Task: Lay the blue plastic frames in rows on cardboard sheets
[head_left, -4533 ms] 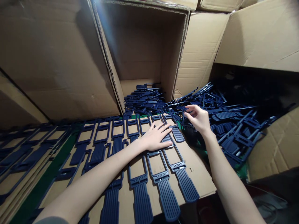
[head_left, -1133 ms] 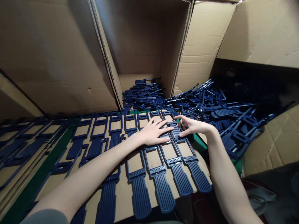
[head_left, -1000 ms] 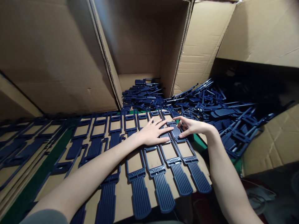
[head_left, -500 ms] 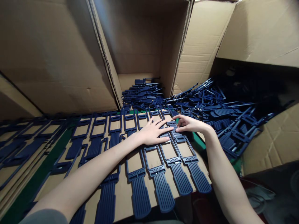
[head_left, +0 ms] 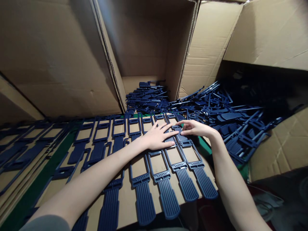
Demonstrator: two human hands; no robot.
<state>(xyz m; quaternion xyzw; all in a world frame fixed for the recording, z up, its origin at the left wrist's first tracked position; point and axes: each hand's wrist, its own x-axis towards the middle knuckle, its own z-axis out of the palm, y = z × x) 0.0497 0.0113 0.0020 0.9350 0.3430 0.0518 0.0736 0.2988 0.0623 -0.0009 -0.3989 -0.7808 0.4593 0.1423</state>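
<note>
Rows of dark blue plastic frames with ribbed tabs lie flat on a cardboard sheet (head_left: 125,205). My left hand (head_left: 157,137) rests palm down across the upper row, fingers spread, covering parts of several frames. Just right of it, my right hand (head_left: 192,127) has its fingers bent, with fingertips at the ribbed part of the rightmost upper frame (head_left: 177,128). Whether those fingertips pinch the part is too small to tell. Below the hands, ribbed tabs (head_left: 207,183) point toward the front edge of the sheet.
A loose pile of blue parts (head_left: 149,98) lies at the mouth of an open cardboard box (head_left: 144,41). More parts (head_left: 231,112) are heaped at the right, beside another box. At the far left stands a stack of cardboard sheets with frames (head_left: 31,166).
The fingers of my right hand have shifted slightly left along the frame. My left hand has stayed in place.
</note>
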